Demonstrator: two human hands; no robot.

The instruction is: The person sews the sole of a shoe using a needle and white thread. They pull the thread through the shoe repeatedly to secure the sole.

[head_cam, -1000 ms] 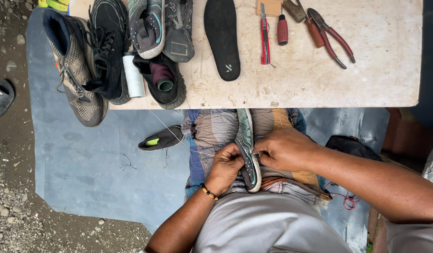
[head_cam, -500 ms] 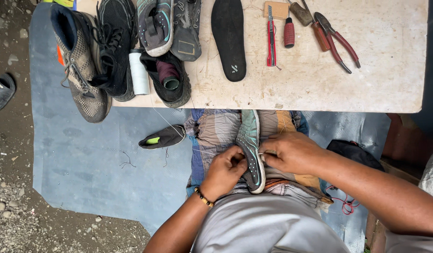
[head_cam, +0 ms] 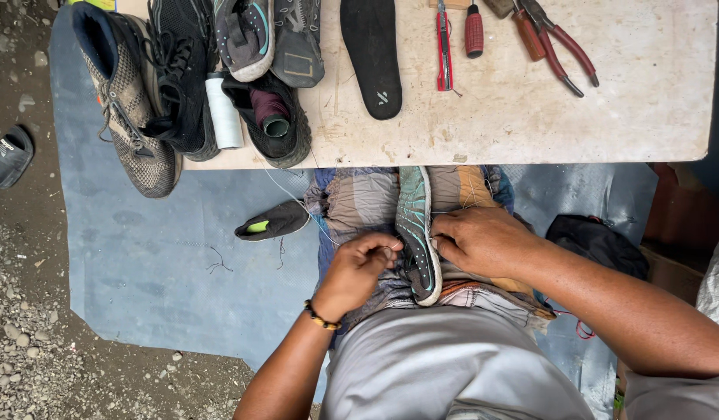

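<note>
left hand (head_cam: 359,268): fingers curling in, pinching close against the sole edge of the shoe; beaded bracelet (head_cam: 322,317) sitting on the wrist; what it is pinching is too small to tell
right hand (head_cam: 484,243): grasping the shoe from its right side, fingertips pressing at the sole edge
shoe (head_cam: 416,233): grey-teal sneaker, lying on its side across the lap, sole facing the left hand, toe pointing toward the worktop, wedged between both hands
thread (head_cam: 285,189): thin white line running from the worktop edge down toward the hands
lap: patterned cloth (head_cam: 363,198) lying over the knees, under the shoe
worktop (head_cam: 647,117): pale, scuffed slab, lying just past the knees
worktop left end: tan mesh sneaker (head_cam: 130,117) hanging over the edge, black lace-up shoe (head_cam: 179,78) beside it, white thread spool (head_cam: 222,113) touching that, black shoe with maroon spool (head_cam: 272,113) inside its opening
worktop top edge: two more grey shoes (head_cam: 270,35) piling up, partly cut off
worktop middle: black insole (head_cam: 372,54) lying flat, red utility knife (head_cam: 443,47) just beside it, red-handled tool (head_cam: 473,31) next
worktop right: red-handled pliers (head_cam: 558,47), jaws out of frame
ground: blue mat (head_cam: 149,257) lying under the seat, small black piece with green patch (head_cam: 272,222) on it near the left knee, gravel (head_cam: 25,350) at left, dark sandal (head_cam: 9,155) lying on the dirt
right side: black bag (head_cam: 589,241) sitting near the right forearm
</note>
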